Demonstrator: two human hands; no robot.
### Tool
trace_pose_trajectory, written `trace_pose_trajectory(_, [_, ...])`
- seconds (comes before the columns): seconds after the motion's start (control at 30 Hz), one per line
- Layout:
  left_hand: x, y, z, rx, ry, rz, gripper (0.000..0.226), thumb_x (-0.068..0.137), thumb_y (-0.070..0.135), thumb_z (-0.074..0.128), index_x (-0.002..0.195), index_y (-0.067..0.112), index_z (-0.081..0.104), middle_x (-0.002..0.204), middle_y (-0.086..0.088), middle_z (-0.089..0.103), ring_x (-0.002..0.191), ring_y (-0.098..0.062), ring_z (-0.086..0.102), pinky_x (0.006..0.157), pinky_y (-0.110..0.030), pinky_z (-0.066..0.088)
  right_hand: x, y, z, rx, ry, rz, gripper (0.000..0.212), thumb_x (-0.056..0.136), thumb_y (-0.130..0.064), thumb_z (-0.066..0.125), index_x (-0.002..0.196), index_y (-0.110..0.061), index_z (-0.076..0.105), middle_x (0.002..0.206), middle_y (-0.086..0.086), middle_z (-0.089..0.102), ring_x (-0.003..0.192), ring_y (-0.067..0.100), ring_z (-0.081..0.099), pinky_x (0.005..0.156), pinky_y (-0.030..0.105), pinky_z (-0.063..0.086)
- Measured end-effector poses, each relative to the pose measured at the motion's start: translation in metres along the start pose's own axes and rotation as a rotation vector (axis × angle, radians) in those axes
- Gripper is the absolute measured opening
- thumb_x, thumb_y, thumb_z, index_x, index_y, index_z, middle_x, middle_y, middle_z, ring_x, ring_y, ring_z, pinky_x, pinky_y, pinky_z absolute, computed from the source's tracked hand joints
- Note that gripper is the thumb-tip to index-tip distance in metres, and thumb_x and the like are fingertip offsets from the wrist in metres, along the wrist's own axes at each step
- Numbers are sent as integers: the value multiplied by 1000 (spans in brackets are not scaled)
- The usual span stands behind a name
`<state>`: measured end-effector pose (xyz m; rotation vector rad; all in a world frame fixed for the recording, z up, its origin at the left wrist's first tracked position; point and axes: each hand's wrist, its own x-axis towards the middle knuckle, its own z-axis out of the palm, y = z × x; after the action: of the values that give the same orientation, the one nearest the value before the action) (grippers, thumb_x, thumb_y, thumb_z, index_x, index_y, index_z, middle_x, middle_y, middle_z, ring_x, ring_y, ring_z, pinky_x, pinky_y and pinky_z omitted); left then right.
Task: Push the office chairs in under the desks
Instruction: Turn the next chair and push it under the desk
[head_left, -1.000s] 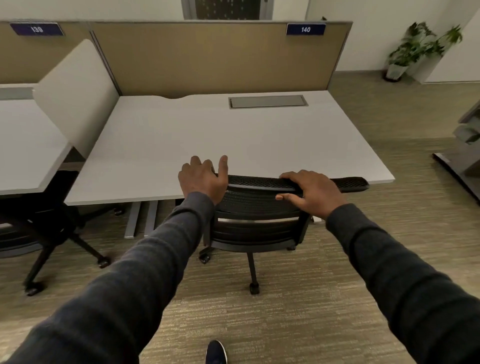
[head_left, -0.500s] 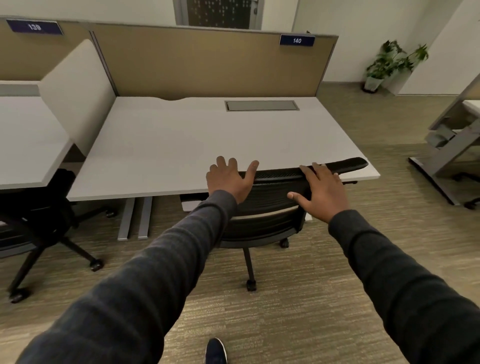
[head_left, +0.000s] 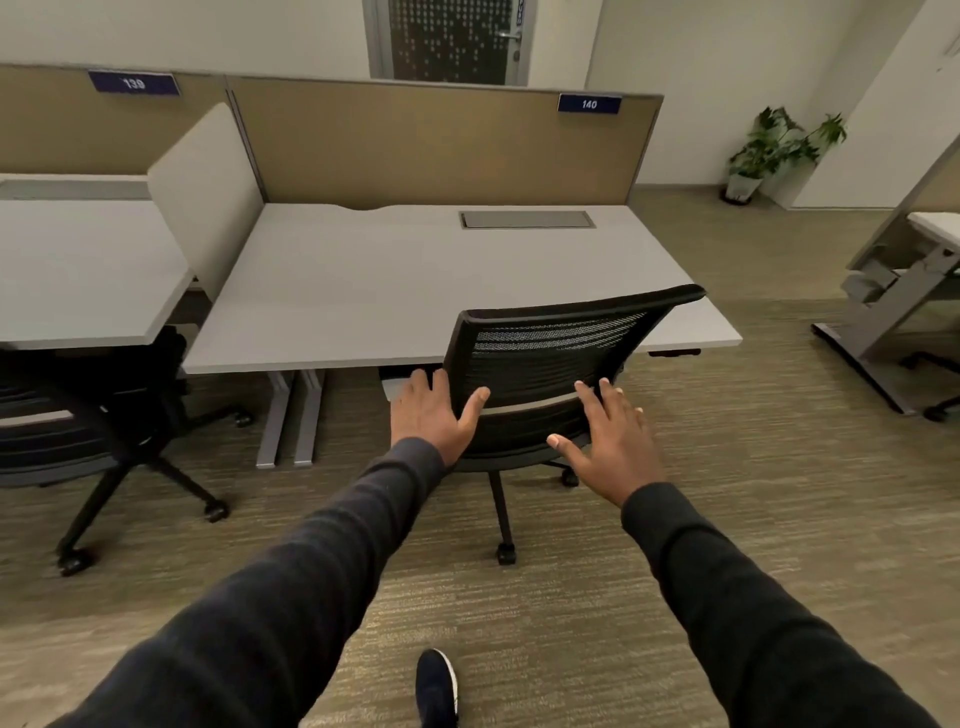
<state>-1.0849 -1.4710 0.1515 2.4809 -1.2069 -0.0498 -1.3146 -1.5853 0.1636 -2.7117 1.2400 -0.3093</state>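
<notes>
1. Right now my left hand (head_left: 431, 415) is released, fingers straight, with the thumb spread across the left edge of the black mesh chair (head_left: 550, 343) backrest.
2. My right hand (head_left: 610, 441) is also released, fingers fanned out in front of the lower right part of the backrest; I cannot tell whether they touch the mesh.
3. The chair stands at the front edge of the grey desk (head_left: 415, 280), toward its right half, with its backrest rising above the desktop edge and skewed, the right end farther away.
4. Its base and castors sit on the carpet (head_left: 675, 545) just in front of the desk.
5. A second chair (head_left: 78, 415) sits at the neighbouring desk (head_left: 78, 270) to the left, its base out on the carpet.
6. My dark shoe (head_left: 436, 686) shows at the bottom.
</notes>
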Motion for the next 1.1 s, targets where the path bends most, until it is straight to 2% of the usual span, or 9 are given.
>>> trace_pose_trajectory(0.17, [-38, -15, -4, 42, -42, -5, 77, 86, 78, 21, 126, 18, 48, 124, -12, 47, 111, -31, 49, 91, -47, 44, -18, -30, 1, 41, -21, -12, 84, 93, -68, 44, 160, -24, 20, 165, 15, 19, 153, 30, 15, 123, 53, 16])
trace_pose_trajectory(0.33, [-51, -41, -16, 57, -31, -16, 77, 86, 78, 20, 126, 18, 49, 123, -10, 48, 110, -30, 49, 90, -44, 44, -25, -69, 6, 47, -30, -53, 83, 94, -68, 43, 160, -23, 20, 165, 15, 20, 153, 30, 16, 122, 54, 18])
trace_pose_trajectory(0.43, [-49, -60, -27, 67, -2, -18, 79, 85, 79, 17, 122, 19, 51, 121, -11, 49, 108, -30, 50, 87, -44, 43, -19, -93, 8, 52, -39, -54, 82, 94, -68, 43, 160, -24, 20, 165, 15, 19, 153, 30, 14, 123, 52, 15])
trace_pose_trajectory(0.63, [-28, -110, -49, 84, -6, 17, 82, 83, 81, 16, 127, 19, 47, 120, -10, 47, 107, -28, 48, 85, -42, 40, 7, -151, 12, 60, -3, -46, 81, 94, -68, 40, 159, -24, 22, 165, 15, 21, 153, 32, 16, 123, 54, 15])
trace_pose_trajectory(0.77, [-4, -129, -61, 85, -60, 18, 80, 85, 79, 23, 132, 18, 44, 128, -12, 45, 114, -31, 46, 93, -45, 42, 24, -175, 8, 45, 28, -23, 80, 95, -67, 39, 159, -23, 23, 164, 16, 22, 152, 32, 16, 122, 55, 15])
trace_pose_trajectory(0.9, [18, -114, -64, 72, -63, 32, 80, 87, 78, 23, 132, 16, 45, 131, -14, 46, 118, -33, 46, 95, -47, 41, 48, -165, -7, 24, 51, 14, 80, 94, -70, 35, 159, -25, 22, 165, 15, 21, 152, 31, 16, 121, 55, 13])
trace_pose_trajectory(1.1, [71, -44, -62, -44, -78, 18, 82, 88, 77, 21, 134, 14, 45, 131, -15, 47, 118, -35, 47, 96, -47, 40, 112, -88, -38, -15, 137, 99, 80, 94, -73, 31, 157, -25, 25, 162, 17, 26, 150, 35, 21, 119, 57, 17])
